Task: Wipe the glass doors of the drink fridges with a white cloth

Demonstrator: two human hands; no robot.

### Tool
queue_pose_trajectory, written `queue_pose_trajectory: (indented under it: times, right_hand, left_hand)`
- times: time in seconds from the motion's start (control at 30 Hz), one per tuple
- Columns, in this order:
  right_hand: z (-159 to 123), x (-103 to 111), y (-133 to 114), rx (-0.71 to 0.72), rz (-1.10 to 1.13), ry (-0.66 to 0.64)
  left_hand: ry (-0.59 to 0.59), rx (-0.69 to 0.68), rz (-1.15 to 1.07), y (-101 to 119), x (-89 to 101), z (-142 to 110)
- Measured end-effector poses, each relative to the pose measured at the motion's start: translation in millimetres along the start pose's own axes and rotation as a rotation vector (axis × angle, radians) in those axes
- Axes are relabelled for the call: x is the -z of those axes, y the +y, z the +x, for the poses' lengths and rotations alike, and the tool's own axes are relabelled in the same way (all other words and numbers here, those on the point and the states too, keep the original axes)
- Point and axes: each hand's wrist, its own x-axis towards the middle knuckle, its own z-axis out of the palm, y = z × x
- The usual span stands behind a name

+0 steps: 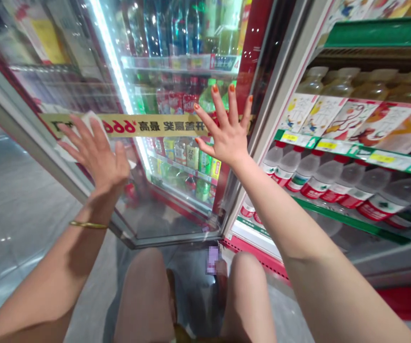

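My left hand [98, 155] holds a thin white cloth [90, 116] flat against the glass door [134, 190] of a drinks cooler. Its fingers are stretched over the cloth and cover most of it; whether it is paper or fabric I cannot tell. My right hand [225, 133] is spread wide on the same door, nearer the hinge side, and holds nothing. Both hands lie over or beside a gold strip [151, 126] with printed characters that runs across the glass. The door stands swung out from the cooler.
On the right, open shelves hold tea bottles [341, 102] above red-capped water bottles [313, 176]. Green price rails [355, 151] edge them. A bright light strip [114, 71] and more drinks show in the glass. Grey tiled floor [15, 200] lies left, and my knees [144, 295] are close below the door.
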Motion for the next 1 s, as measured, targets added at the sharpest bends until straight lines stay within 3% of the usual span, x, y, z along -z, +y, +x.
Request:
queue_pose_trajectory:
  times: [0.07,0.1,0.17,0.23,0.33,0.4,0.43,0.53,0.6,0.63,0.73,0.8,0.83,0.9,1.0]
  right_hand:
    - [-1.0,-0.8,0.4,0.002,-0.002,0.032]
    - [-1.8,-0.9,0.4,0.006,-0.006,0.046]
    - [-3.9,-2.6,0.2,0.016,-0.021,0.082]
    - [-5.6,-8.1,0.0,0.029,-0.036,0.136]
    - [-5.8,-18.2,-0.5,0.043,-0.053,0.228]
    - [-5.5,-21.1,-1.1,0.054,-0.056,0.27]
    - [-5.4,-21.2,-1.3,0.058,-0.055,0.284]
    - [-5.5,-20.0,-1.6,0.064,-0.044,0.306]
    - [-5.2,-20.4,-1.5,0.063,-0.037,0.309]
    - [-5.0,-21.2,-1.6,0.061,-0.035,0.307]
    - [-4.2,-24.7,-2.8,0.06,-0.037,0.302]
    - [-4.4,-25.0,-4.3,0.055,-0.043,0.3]
    - [-4.6,-23.7,-4.8,0.051,-0.044,0.296]
    - [-5.0,-17.0,-4.1,0.048,-0.036,0.281]
    - [-1.2,-0.1,4.4,0.065,-0.009,0.24]
  left_hand:
    - [0.043,0.021,0.016,8.2,0.7,10.0]
    - [0.01,-0.004,0.014,13.3,0.2,7.9]
    - [-0.115,-0.163,0.003,15.8,-2.9,-6.0]
    - [-0.206,-0.29,0.012,3.2,-8.9,-17.9]
    - [-0.013,-0.093,0.075,-21.2,-17.8,-8.3]
    - [0.131,0.04,0.098,-20.9,-23.9,5.3]
    - [0.154,0.021,0.107,-15.5,-28.1,8.5]
    - [0.06,-0.332,0.126,0.2,-41.0,-3.0]
    - [-0.013,-0.543,0.131,-5.5,-42.2,-13.9]
    - [-0.011,-0.565,0.133,-13.3,-38.8,-14.1]
    - [0.132,-0.345,0.139,-33.4,-19.6,15.7]
    - [0.211,-0.128,0.121,-26.3,-11.2,46.1]
    - [0.207,-0.084,0.112,-16.2,-10.9,57.2]
    - [0.1,-0.207,0.105,7.6,-16.9,63.2]
    - [-0.125,-0.614,0.093,19.6,-25.0,44.5]
